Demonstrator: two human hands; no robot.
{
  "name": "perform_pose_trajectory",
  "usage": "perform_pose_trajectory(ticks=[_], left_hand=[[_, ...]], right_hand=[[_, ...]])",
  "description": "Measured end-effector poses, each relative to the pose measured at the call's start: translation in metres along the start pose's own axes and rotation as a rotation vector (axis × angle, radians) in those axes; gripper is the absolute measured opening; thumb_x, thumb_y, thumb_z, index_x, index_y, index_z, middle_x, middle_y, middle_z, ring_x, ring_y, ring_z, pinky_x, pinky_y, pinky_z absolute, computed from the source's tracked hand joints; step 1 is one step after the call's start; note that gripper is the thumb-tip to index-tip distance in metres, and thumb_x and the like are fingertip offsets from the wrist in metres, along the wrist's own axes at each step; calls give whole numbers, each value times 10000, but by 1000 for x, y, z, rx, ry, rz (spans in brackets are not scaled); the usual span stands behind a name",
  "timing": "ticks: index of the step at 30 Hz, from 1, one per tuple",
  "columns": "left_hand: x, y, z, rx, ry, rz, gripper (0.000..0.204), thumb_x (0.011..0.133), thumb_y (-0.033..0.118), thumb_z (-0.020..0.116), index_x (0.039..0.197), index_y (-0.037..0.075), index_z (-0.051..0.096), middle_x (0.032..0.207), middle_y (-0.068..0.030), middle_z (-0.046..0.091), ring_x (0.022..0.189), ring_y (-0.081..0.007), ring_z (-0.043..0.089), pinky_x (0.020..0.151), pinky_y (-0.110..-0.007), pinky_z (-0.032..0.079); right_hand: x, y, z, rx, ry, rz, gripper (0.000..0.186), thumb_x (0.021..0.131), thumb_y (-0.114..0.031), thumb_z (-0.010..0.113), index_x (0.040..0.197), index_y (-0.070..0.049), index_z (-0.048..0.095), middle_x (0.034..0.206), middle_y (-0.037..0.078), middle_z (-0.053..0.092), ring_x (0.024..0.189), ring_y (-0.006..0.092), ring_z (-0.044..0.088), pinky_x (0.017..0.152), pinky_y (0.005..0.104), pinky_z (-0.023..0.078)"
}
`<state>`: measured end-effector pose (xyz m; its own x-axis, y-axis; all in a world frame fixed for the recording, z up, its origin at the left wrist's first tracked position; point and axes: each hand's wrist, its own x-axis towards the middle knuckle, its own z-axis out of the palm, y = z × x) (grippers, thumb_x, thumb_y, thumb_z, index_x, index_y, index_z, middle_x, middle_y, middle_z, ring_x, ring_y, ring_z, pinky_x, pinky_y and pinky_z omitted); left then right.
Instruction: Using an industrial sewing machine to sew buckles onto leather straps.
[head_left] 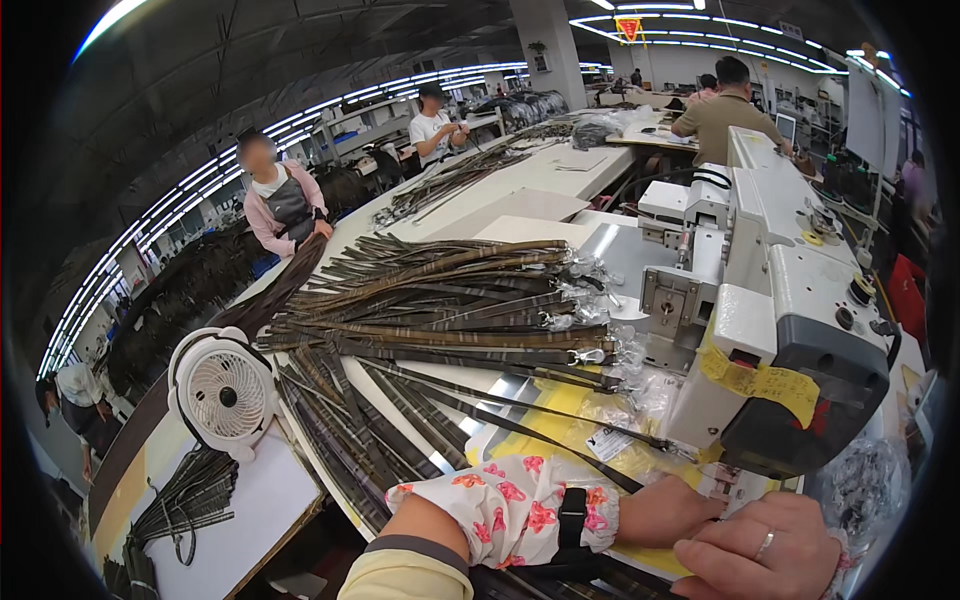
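My left hand (670, 510), below a floral sleeve cover, reaches under the head of a white sewing machine (741, 420), its fingers bent near the stitching area. A dark strap (560, 442) runs toward it; what the fingers grip is hidden. Beside it on the right, my right hand (760, 550), with a ring, has its fingers curled; anything inside them is out of sight. Behind my hands lies a large pile of dark straps with metal clasps (440, 300), partly over a yellow sheet (555, 410).
A white fan (228, 393) stands at left beside bundled straps (190, 495). Crumpled clear plastic (862, 485) lies at right. A co-worker in pink (270, 210) handles straps across the long table (550, 180); another in white (432, 135) and one in olive (728, 120) are farther back.
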<state>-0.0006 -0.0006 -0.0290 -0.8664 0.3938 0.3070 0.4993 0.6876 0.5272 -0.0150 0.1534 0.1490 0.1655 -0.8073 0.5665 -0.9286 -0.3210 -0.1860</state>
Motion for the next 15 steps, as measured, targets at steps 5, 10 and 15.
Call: perform_pose_trajectory(ticks=[5, 10, 15], left_hand=[[11, 7, -8, -76, -103, 52, 282, 761, 250, 604, 977, 76, 552, 701, -162, 607, 649, -390, 611, 586, -472, 477], [-6, -2, -23, -87, -83, 49, 283, 761, 251, 605, 977, 77, 554, 704, -162, 608, 651, -389, 611, 587, -472, 477], [-8, -3, -23, -96, -89, 70, 284, 761, 253, 605, 977, 77, 555, 706, -162, 609, 653, -387, 612, 588, -472, 477]], right_hand=[[7, 14, 56, 2, -159, 94, 332, 635, -73, 742, 934, -10, 612, 893, 112, 575, 830, 277, 585, 739, 372, 474], [18, 26, 87, 65, -204, 42, 291, 621, -65, 743, 865, -14, 594, 814, 110, 549, 813, 295, 583, 744, 386, 478], [8, 30, 92, 90, -229, 105, 306, 620, -62, 749, 885, -14, 605, 827, 116, 562, 806, 299, 588, 748, 400, 478]])
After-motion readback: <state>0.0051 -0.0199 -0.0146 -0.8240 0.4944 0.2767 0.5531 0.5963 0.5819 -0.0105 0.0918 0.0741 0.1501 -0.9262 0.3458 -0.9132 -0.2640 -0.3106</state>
